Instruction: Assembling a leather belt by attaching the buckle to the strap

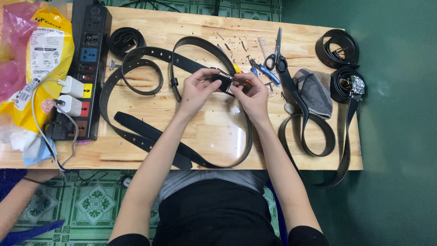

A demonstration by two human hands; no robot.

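Your forearms reach over the wooden table.
Your left hand and right hand both pinch the black belt at its buckle; scissors lie nearby.

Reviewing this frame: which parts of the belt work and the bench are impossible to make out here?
- Head view: the belt buckle is mostly covered by the left hand and right hand; its clasp state is unreadable.
- Small metal bits strewn on the table are too tiny to identify.
- The yellow bag is cut off by the left edge.
- The hanging belt drops past the table's front edge.
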